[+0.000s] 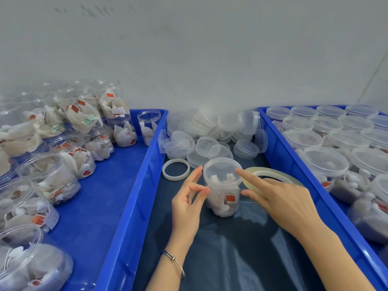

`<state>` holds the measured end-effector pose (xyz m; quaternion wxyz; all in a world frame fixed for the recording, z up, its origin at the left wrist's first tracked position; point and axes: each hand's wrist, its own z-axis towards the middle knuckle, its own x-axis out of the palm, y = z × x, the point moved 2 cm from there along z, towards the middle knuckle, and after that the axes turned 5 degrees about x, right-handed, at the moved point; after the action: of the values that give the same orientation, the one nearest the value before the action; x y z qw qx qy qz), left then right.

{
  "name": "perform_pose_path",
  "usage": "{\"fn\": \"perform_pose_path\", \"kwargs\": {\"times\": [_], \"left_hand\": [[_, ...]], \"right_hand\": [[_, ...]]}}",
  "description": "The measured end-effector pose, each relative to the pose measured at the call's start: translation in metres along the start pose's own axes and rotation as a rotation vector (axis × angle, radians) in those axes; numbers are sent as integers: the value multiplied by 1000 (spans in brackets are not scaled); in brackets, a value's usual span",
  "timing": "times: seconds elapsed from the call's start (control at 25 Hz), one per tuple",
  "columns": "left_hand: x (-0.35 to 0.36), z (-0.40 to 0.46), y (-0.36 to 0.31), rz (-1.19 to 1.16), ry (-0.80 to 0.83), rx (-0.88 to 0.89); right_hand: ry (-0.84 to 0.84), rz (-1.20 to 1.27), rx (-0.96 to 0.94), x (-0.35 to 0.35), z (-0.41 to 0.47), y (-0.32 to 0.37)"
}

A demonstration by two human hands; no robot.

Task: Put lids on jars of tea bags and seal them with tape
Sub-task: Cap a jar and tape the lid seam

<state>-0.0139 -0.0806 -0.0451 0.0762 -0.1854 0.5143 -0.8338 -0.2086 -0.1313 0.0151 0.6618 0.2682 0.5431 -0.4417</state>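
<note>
Centrally, on the dark cloth between two blue trays — one clear jar of tea bags, upright, its lid seated on top. Left hand, bangle at the wrist, touches the jar's left side with thumb and curled forefinger, the other fingers spread; right hand lies over a tape roll just right of the jar, forefinger straight onto the lid's rim — whether it grips the roll cannot be told. Also present: loose lids heaped behind, a smaller tape ring, left tray of unlidded filled jars, right tray of lidded ones.
</note>
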Motion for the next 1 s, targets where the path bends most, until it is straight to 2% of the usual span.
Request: {"fn": "perform_pose_path", "kwargs": {"times": [0.12,0.56,0.76,0.88,1.0], "left_hand": [[1,3,-1,-39,12,10],[0,7,5,-64,31,10],[3,12,13,41,38,26],[7,27,9,72,110,14],[9,40,1,233,236,6]], "right_hand": [[54,-5,20,1,0,0],[3,53,-9,1,2,-3],[-31,95,-16,1,8,-4],[-37,130,-14,-1,14,-9],[-39,152,22,-3,16,-13]]}}
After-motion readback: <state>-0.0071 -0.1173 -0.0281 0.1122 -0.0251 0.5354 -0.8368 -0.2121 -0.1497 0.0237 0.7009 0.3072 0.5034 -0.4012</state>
